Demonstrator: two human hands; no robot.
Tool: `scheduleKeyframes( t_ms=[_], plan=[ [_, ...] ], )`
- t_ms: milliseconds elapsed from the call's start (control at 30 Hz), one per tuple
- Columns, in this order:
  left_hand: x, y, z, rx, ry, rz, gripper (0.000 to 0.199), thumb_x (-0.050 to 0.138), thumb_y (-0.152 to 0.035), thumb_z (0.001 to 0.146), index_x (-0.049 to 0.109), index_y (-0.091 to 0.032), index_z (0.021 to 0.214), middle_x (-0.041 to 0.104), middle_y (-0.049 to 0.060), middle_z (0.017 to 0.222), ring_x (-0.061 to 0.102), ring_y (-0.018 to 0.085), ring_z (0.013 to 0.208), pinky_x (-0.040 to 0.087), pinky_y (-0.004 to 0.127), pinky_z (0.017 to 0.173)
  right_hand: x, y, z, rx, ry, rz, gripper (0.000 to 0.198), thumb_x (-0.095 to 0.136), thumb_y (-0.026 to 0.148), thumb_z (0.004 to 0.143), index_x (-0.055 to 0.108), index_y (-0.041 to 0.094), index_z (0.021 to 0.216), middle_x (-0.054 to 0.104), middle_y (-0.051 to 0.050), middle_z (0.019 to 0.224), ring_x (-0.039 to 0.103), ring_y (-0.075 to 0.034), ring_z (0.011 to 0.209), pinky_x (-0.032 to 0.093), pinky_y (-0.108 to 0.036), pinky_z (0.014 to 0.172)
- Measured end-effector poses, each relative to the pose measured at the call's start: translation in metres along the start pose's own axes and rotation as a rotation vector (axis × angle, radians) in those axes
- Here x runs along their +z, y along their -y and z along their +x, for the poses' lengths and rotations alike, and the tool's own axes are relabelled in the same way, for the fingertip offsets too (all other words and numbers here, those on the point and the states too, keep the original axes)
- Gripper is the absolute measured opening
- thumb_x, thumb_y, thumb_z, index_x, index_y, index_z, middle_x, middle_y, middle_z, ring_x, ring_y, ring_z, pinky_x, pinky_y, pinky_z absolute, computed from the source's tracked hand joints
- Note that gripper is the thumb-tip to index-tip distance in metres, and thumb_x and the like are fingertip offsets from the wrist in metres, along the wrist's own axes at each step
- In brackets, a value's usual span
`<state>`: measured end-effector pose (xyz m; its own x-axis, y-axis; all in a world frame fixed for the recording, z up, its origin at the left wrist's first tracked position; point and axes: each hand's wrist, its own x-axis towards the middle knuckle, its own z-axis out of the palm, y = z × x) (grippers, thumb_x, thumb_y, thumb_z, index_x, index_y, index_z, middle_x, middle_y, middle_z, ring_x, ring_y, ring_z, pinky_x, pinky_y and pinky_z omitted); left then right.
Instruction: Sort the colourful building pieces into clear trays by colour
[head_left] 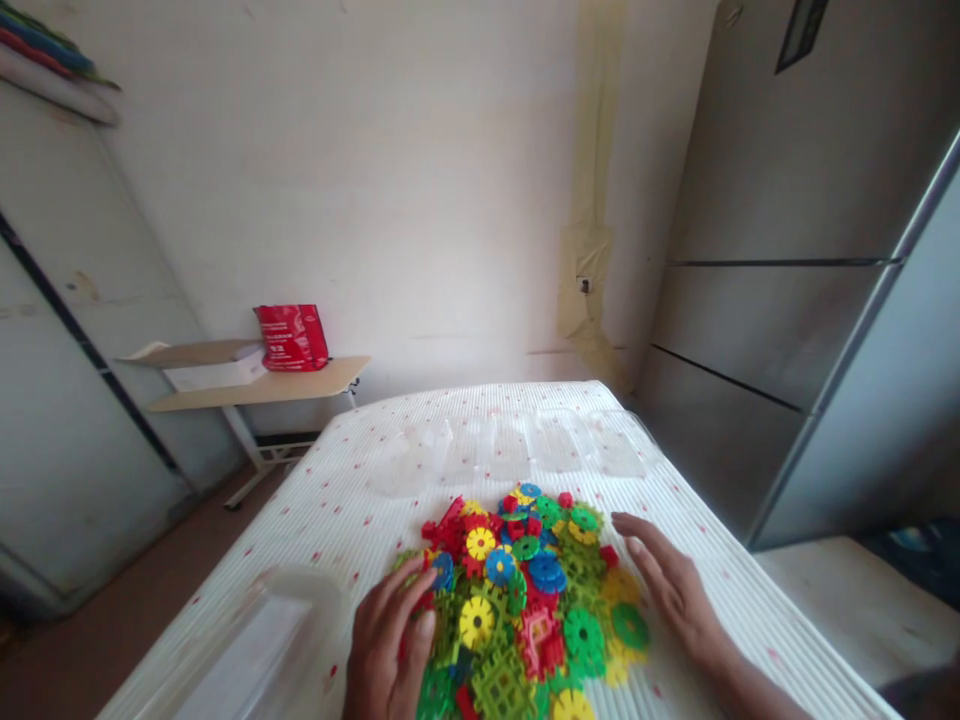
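A heap of plastic building pieces lies on the table in front of me. In it are notched discs, such as a yellow disc [477, 622], a blue disc [547, 573] and a green disc [583, 636], mixed with square interlocking pieces, among them a red square piece [540, 641] and an olive-green square piece [501, 686]. My left hand [384, 640] rests against the heap's left side, fingers apart and slightly bent, covering a few pieces. Along the right side, my right hand [675, 590] is open with fingers stretched out, holding nothing.
Several clear plastic trays [504, 450] stand in a row across the far part of the white dotted tablecloth [360, 450]. At near left is a larger clear container [326, 600] with something white in it. Beyond are a side table [300, 386] bearing a red bag [294, 338], and a fridge [750, 320].
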<state>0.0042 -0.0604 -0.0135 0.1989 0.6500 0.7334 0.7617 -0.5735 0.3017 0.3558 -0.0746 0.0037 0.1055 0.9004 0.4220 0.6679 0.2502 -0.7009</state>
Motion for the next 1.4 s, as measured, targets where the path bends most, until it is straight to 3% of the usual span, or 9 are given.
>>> scheduleKeyframes(
  t_ms=[100, 233, 433, 567, 733, 933, 1033, 1233, 1400],
  plan=[
    [-0.006, 0.004, 0.001, -0.091, -0.072, -0.057, 0.025, 0.045, -0.028, 0.088, 0.058, -0.024, 0.109, 0.059, 0.007, 0.115, 0.056, 0.02, 0.106, 0.047, 0.033, 0.087, -0.008, -0.012, 0.008, 0.186, -0.127, 0.098, 0.042, 0.046, 0.054, 0.081, 0.066, 0.019, 0.093, 0.07, -0.01, 0.095, 0.065, -0.026, 0.088, 0.053, -0.035, 0.077],
    [-0.013, -0.007, 0.001, 0.002, -0.067, -0.065, 0.016, 0.052, -0.024, 0.084, 0.061, -0.022, 0.097, 0.059, 0.007, 0.107, 0.057, 0.02, 0.1, 0.048, 0.033, 0.083, -0.009, -0.022, 0.012, 0.301, -0.184, 0.193, 0.039, 0.051, 0.052, 0.074, 0.066, 0.017, 0.085, 0.07, -0.009, 0.083, 0.066, -0.023, 0.073, 0.053, -0.031, 0.063],
    [-0.018, -0.042, 0.007, 0.286, 0.15, -0.03, 0.028, 0.067, -0.036, 0.067, 0.062, -0.02, 0.09, 0.059, 0.009, 0.105, 0.05, 0.029, 0.107, 0.041, 0.046, 0.091, -0.006, -0.021, 0.012, 0.269, -0.118, 0.097, 0.034, 0.051, 0.048, 0.072, 0.066, 0.019, 0.08, 0.071, -0.006, 0.078, 0.065, -0.022, 0.069, 0.052, -0.033, 0.065],
    [-0.012, -0.051, 0.006, 0.317, 0.188, -0.005, 0.041, 0.068, -0.048, 0.062, 0.062, -0.021, 0.092, 0.06, 0.01, 0.111, 0.046, 0.032, 0.112, 0.035, 0.051, 0.095, -0.005, -0.021, 0.011, 0.225, -0.116, 0.026, 0.031, 0.051, 0.047, 0.073, 0.067, 0.021, 0.078, 0.072, -0.005, 0.079, 0.066, -0.023, 0.074, 0.052, -0.032, 0.066],
    [-0.007, -0.047, 0.001, 0.372, 0.306, 0.056, 0.048, 0.07, -0.045, 0.06, 0.061, -0.023, 0.102, 0.057, 0.008, 0.121, 0.042, 0.032, 0.118, 0.032, 0.05, 0.098, -0.003, -0.021, 0.011, 0.192, -0.075, -0.056, 0.033, 0.049, 0.048, 0.074, 0.067, 0.02, 0.078, 0.072, -0.006, 0.08, 0.065, -0.025, 0.076, 0.051, -0.034, 0.067],
    [-0.005, -0.053, 0.002, 0.355, 0.23, 0.032, 0.034, 0.066, -0.035, 0.067, 0.062, -0.024, 0.1, 0.06, 0.007, 0.115, 0.046, 0.03, 0.115, 0.037, 0.048, 0.094, -0.003, -0.021, 0.01, 0.154, -0.047, -0.097, 0.033, 0.046, 0.045, 0.08, 0.065, 0.02, 0.083, 0.071, -0.006, 0.081, 0.065, -0.024, 0.076, 0.051, -0.034, 0.068],
    [-0.005, -0.051, 0.001, 0.403, 0.28, 0.064, 0.04, 0.064, -0.029, 0.069, 0.06, -0.023, 0.108, 0.057, 0.008, 0.121, 0.044, 0.03, 0.118, 0.038, 0.048, 0.094, 0.0, -0.018, 0.006, 0.082, -0.051, -0.108, 0.032, 0.044, 0.043, 0.082, 0.064, 0.019, 0.088, 0.07, -0.007, 0.084, 0.065, -0.022, 0.074, 0.053, -0.033, 0.066],
    [0.001, -0.041, 0.0, 0.438, 0.279, 0.115, 0.045, 0.06, -0.026, 0.072, 0.057, -0.023, 0.117, 0.049, 0.009, 0.133, 0.04, 0.031, 0.122, 0.04, 0.048, 0.094, 0.007, -0.005, 0.01, -0.317, 0.034, -0.107, 0.023, 0.042, 0.026, 0.088, 0.063, 0.022, 0.099, 0.066, -0.009, 0.101, 0.061, -0.022, 0.096, 0.051, -0.037, 0.083],
    [0.004, -0.033, 0.001, 0.437, 0.154, 0.153, 0.043, 0.061, -0.034, 0.075, 0.057, -0.025, 0.117, 0.051, 0.007, 0.132, 0.042, 0.029, 0.121, 0.04, 0.044, 0.094, 0.005, 0.004, 0.047, -0.354, 0.074, -0.148, 0.026, 0.041, 0.024, 0.088, 0.066, 0.023, 0.097, 0.067, -0.009, 0.101, 0.061, -0.023, 0.096, 0.05, -0.042, 0.084]
  ],
)
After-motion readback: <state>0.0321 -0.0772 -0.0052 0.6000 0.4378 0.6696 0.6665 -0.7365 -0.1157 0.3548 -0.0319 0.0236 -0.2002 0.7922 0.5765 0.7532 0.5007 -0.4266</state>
